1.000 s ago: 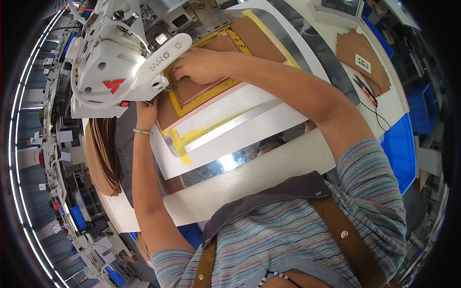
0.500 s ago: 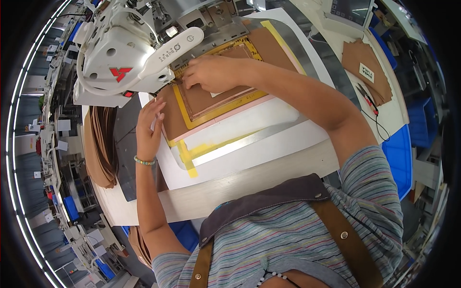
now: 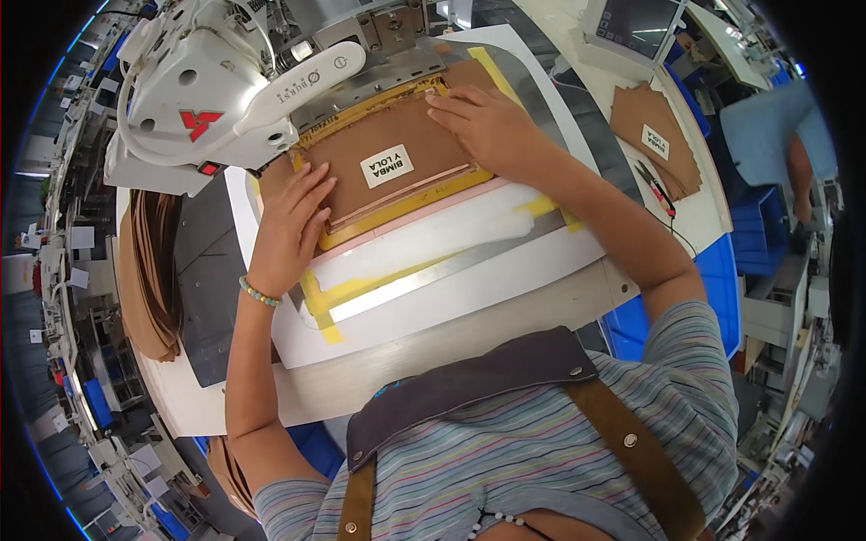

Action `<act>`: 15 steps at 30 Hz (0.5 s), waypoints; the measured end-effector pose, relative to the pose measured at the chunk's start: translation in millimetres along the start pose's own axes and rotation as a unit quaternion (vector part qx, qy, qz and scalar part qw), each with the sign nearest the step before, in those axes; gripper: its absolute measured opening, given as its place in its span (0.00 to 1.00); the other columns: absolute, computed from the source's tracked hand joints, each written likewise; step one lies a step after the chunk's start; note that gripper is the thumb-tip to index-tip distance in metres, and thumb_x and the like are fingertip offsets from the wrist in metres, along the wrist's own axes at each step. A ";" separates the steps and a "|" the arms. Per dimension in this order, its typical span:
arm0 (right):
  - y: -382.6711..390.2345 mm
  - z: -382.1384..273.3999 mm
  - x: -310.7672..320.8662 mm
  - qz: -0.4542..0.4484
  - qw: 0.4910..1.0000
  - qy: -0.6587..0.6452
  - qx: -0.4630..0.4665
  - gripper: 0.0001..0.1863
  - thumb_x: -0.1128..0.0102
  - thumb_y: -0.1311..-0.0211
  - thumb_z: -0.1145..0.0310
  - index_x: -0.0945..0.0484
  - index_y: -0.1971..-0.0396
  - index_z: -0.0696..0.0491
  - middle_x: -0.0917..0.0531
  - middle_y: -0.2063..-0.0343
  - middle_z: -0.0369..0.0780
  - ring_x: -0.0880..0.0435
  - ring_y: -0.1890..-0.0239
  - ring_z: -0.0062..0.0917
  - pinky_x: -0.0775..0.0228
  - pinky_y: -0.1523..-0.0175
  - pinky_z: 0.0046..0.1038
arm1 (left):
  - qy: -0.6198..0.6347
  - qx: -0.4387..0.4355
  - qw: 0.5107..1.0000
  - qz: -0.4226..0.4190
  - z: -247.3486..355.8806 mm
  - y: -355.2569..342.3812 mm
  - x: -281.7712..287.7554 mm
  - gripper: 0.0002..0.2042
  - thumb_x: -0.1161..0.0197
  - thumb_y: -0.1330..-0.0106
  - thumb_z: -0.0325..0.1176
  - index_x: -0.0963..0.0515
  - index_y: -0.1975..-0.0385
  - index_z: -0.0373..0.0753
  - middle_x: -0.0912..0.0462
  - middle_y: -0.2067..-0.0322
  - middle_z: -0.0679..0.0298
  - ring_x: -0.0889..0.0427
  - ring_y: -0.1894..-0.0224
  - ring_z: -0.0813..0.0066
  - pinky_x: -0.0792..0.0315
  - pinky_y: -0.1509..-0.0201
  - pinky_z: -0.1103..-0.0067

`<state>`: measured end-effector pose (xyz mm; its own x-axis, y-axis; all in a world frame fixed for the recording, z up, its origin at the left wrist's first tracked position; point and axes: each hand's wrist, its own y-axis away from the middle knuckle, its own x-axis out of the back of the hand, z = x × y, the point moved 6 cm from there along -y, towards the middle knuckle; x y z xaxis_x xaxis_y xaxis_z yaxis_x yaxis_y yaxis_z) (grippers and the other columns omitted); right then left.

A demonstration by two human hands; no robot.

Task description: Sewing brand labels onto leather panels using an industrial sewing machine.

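In front of me a brown leather-like panel [image 3: 422, 142] with a white printed label patch [image 3: 387, 167] lies inside a yellow-edged rectangular frame [image 3: 406, 211]. My left hand [image 3: 290, 224] rests at the panel's left side, fingers stretched and apart. At its right side my right hand [image 3: 494, 133] lies with fingers extended over the panel's upper right corner and the frame. Neither hand is wrapped round anything. Just beyond my left fingertips hangs the white head of a sewing machine [image 3: 194, 104]. A white sheet [image 3: 433, 298] with yellow tape lies beneath the frame.
Brown pieces [image 3: 149, 279] hang in a stack on the left. To the right are another brown stack [image 3: 663, 140], red-handled snips [image 3: 660, 194] with a cord, and a screen [image 3: 636, 27]. Blue bins [image 3: 722, 288] stand beside the table. Another person's arm [image 3: 798, 176] shows at far right.
My right hand has moved from the frame's left part to its right side, uncovering the label patch. A plain brown panel now fills the frame. My left hand has shifted onto the panel's left edge.
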<state>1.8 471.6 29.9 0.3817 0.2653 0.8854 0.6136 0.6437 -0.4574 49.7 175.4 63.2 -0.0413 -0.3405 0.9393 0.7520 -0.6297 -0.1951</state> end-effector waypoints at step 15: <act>-13.9 -14.2 6.6 -0.034 0.998 0.044 0.013 0.24 0.38 0.39 0.73 0.20 0.41 0.58 0.17 0.38 0.41 0.20 0.41 0.31 0.26 0.45 0.34 | -0.038 -0.003 0.999 -0.011 -2.2 -11.6 -18.7 0.25 0.37 0.25 0.31 0.27 0.28 0.41 0.29 0.25 0.60 0.34 0.22 0.54 0.42 0.18 0.57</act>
<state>5.6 454.2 41.0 0.3990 0.1575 0.9033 0.6220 0.6774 -0.3928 40.3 187.5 47.3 -0.0076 -0.2732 0.9619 0.7469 -0.6412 -0.1763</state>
